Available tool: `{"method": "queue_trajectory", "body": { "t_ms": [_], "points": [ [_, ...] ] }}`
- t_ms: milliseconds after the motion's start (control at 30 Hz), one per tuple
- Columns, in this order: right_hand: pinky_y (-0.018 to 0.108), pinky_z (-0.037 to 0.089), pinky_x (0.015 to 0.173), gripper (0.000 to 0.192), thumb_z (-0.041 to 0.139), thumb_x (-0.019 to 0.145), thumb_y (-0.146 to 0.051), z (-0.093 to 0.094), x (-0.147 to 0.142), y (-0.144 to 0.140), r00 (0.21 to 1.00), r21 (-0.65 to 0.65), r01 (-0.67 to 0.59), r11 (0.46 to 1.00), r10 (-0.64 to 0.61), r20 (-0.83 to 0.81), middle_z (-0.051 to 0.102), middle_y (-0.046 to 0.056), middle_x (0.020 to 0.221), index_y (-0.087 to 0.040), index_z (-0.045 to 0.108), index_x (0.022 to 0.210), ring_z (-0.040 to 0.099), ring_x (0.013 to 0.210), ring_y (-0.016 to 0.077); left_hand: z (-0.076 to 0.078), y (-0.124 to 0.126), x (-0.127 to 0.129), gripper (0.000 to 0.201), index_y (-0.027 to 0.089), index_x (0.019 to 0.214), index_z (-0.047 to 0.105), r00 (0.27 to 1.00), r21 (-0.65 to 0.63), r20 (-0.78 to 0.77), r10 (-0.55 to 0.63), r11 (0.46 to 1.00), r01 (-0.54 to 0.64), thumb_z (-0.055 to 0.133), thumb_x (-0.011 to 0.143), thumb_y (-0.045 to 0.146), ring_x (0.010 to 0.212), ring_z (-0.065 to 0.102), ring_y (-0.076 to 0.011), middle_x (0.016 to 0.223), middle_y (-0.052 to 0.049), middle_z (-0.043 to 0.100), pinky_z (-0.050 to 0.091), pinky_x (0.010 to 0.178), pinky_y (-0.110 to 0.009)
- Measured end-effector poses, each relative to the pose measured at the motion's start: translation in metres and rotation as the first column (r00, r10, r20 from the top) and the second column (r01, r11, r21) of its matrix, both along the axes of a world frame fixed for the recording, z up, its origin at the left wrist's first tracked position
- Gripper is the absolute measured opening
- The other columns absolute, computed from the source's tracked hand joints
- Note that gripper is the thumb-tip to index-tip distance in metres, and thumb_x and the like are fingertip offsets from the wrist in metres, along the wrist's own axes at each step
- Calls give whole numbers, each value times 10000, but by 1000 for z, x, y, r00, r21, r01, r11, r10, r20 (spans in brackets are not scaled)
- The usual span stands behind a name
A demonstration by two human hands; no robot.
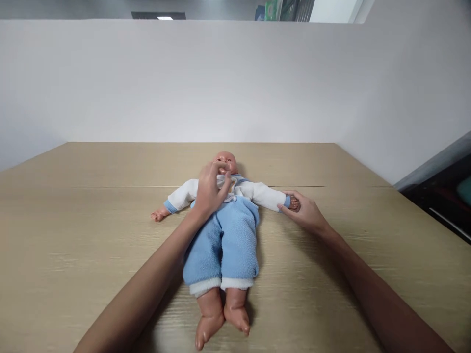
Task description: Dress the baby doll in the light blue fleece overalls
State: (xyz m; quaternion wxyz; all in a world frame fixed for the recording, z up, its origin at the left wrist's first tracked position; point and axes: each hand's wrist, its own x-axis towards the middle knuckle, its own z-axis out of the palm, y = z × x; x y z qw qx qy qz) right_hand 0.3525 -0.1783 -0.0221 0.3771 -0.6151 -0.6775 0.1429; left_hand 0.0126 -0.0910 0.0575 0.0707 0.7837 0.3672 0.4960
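A baby doll [239,230] lies on its back on the wooden table, bald head away from me and bare feet toward me. It wears blue fleece trousers and a white top with blue cuffs. My left hand [213,186] is over the doll's chest and lower face, its fingers curved and the thumb apart, with nothing visible between them. Whether it touches the doll I cannot tell. At the right, my right hand [303,211] grips the end of the doll's sleeve [270,197], thumb and fingers around the blue cuff and the doll's hand.
The wooden table [91,235] reaches back to a white wall [206,78]. A dark object with a shiny edge [445,191] stands past the table's right side. Above the wall's top edge, part of a room shows, with a green item [271,10].
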Motion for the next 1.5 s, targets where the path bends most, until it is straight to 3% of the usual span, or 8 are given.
{"method": "queue_trajectory", "body": {
  "t_ms": [200,300,400,533,733,1033,1267,1500],
  "points": [
    [611,396,1204,601,743,915,-523,24,-22,-13,957,294,16,956,-100,272,688,184,1418,-203,643,1415,586,1362,418,-34,-28,-64,165,230,1152,581,983,-164,100,154,977,-137,525,1088,371,988,610,-233,1122,-73,658,495,940,-378],
    [527,488,1123,458,675,991,-466,36,-55,-25,994,286,-25,958,-7,109,688,154,1382,-244,639,1391,633,1280,362,-54,-35,-92,248,228,1188,586,989,-309,-1,147,941,-140,434,1111,407,1082,616,-267,1173,-90,672,483,1011,-419],
    [427,578,930,363,597,1058,-476,35,-93,-31,973,91,-129,987,144,-182,707,115,1325,-275,635,1357,705,1079,288,-66,-39,-110,302,231,1198,588,994,-407,-100,36,910,-74,364,1121,419,1174,600,-296,1211,-97,677,442,1086,-462],
    [391,522,906,304,542,1089,-524,27,-121,-24,922,-86,-278,957,241,-301,732,55,1138,-266,646,1213,675,992,257,-68,-38,-117,293,246,1169,567,998,-527,-15,-59,849,42,371,1110,456,1116,615,-282,1168,-69,673,462,1046,-430],
    [357,420,763,468,597,1022,-625,28,-119,4,869,-127,-305,944,222,-443,552,-4,766,-248,552,748,504,776,217,-61,-27,-119,341,242,986,608,984,-596,145,-107,784,174,487,1053,553,964,576,-241,995,-34,630,484,911,-349],
    [305,418,597,374,682,933,-621,21,-118,23,739,-146,-289,946,123,-663,508,-23,755,-269,559,891,483,665,184,-61,-23,-114,345,229,950,576,960,-617,271,-74,752,232,563,1039,562,852,509,-188,903,1,546,459,816,-296],
    [401,537,772,239,672,982,-439,12,-119,0,980,40,-15,999,23,-197,645,47,987,-267,602,1132,579,739,228,-64,-29,-110,288,235,1116,597,987,-538,161,-1,838,88,563,1051,514,1032,605,-224,1111,-45,648,491,965,-345],
    [593,441,1119,387,658,985,-337,3,-75,-19,955,258,41,965,-114,274,638,186,1362,-243,596,1356,572,1294,408,-27,-35,-81,190,249,1212,612,991,-237,-42,126,962,-133,541,1045,305,1088,601,-276,1203,-96,667,494,1007,-441]
  ]
}}
